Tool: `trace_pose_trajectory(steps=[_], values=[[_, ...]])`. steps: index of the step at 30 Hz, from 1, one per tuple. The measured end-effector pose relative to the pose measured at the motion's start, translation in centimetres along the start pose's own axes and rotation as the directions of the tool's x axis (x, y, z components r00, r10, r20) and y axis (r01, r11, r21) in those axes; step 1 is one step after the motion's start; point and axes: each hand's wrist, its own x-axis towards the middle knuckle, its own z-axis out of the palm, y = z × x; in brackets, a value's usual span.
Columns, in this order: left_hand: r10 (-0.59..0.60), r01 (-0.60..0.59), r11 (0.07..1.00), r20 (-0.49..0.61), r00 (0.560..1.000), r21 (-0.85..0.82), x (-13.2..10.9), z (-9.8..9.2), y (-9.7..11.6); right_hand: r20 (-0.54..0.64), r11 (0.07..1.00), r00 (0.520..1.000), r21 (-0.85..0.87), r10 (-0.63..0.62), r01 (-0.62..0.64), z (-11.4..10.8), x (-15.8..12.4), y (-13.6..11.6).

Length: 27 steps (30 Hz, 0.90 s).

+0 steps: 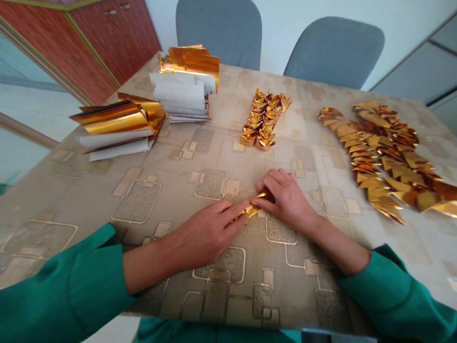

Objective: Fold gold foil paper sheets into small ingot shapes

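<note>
Between my two hands, low over the near middle of the patterned table (171, 181), is a narrow folded strip of gold foil paper (254, 208). My left hand (210, 227) comes in from the left, its fingers and thumb closed on the strip's left end. At the other end my right hand (283, 197) grips the strip, with its fingers curled over the far side and the thumb on the near face. Fingers cover much of the strip, so its exact folds cannot be made out.
Gold foil sheets (114, 116) and a stack of white-backed sheets (182, 97) lie at the back left. Folded gold pieces (264, 116) stand in rows at the back middle. Chains of pointed gold pieces (385, 152) spread over the right. Two grey chairs (217, 31) stand behind the table.
</note>
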Motion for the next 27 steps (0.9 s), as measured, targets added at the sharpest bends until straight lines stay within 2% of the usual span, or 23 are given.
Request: trace_pose_trajectory(steps=[4, 8, 13, 19, 22, 27], values=[[0.001, -0.002, 1.0, 0.031, 1.0, 0.03, 0.1, 0.2, 0.0, -0.071, 0.997, 0.997, -0.072, -0.017, 0.011, -0.1, -0.2, -0.4], [0.006, -0.009, 0.998, 0.038, 0.999, 0.06, 0.2, 0.2, 0.1, -0.019, 0.991, 0.995, -0.091, -0.099, 0.097, 0.1, -0.4, -1.1], [0.002, -0.007, 0.995, 0.041, 0.999, 0.101, 0.2, -0.1, 0.2, -0.057, 0.997, 0.998, -0.078, 0.02, -0.025, 0.4, -0.6, -1.3], [-0.04, 0.029, 0.984, 0.059, 0.997, 0.178, 0.2, -0.7, 0.6, -0.113, 0.976, 0.977, -0.103, 0.179, -0.191, 1.0, -0.2, -1.9], [-0.048, 0.039, 0.984, 0.048, 0.998, 0.174, 0.2, -0.7, 0.5, -0.128, 0.973, 0.975, -0.123, 0.182, -0.197, 1.2, -0.2, -2.1], [-0.04, 0.031, 0.987, 0.056, 0.998, 0.158, 0.0, -0.7, 0.2, -0.115, 0.987, 0.983, -0.047, 0.146, -0.152, 1.5, -0.5, -1.1]])
